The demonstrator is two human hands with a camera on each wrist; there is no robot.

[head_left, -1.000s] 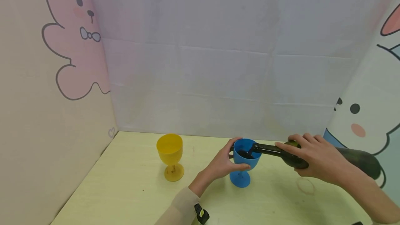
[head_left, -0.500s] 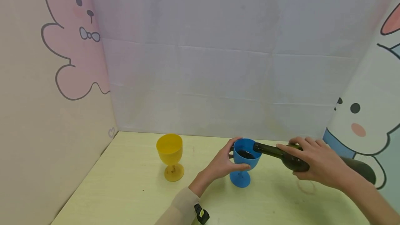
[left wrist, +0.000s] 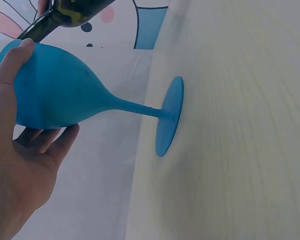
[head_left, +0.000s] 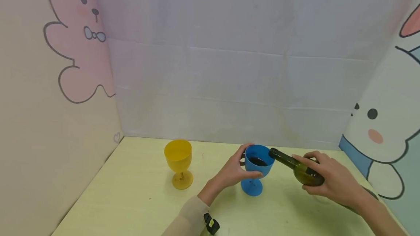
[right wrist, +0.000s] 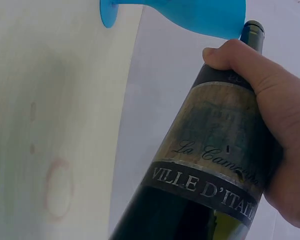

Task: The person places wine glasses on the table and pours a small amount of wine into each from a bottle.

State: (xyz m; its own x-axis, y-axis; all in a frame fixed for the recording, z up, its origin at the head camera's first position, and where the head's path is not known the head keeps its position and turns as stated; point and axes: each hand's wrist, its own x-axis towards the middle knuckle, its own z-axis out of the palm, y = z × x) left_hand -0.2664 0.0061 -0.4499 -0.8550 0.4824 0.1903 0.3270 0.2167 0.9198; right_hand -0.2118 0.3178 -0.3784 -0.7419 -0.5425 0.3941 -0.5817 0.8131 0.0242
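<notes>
With the left hand (head_left: 233, 169) gripping the blue goblet (left wrist: 60, 90) and the right hand (head_left: 331, 177) the bottle (right wrist: 205, 145), its mouth at the goblet's right rim, best hold both steady so drips fall inside.

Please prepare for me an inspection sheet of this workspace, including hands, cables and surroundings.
Surface: pale table; faint ring mark on it.
Job's things: blue cup with dark liquid; bottle tilted, mouth at the cup's rim, contact unclear.
Clutter: nothing seen, beyond a yellow cup standing upright, apart.
Hands: left hand holds the blue cup's bowl; right hand grips the bottle.
Cables: nothing seen.
Surroundings: white sheet behind; cartoon animals on side walls.
</notes>
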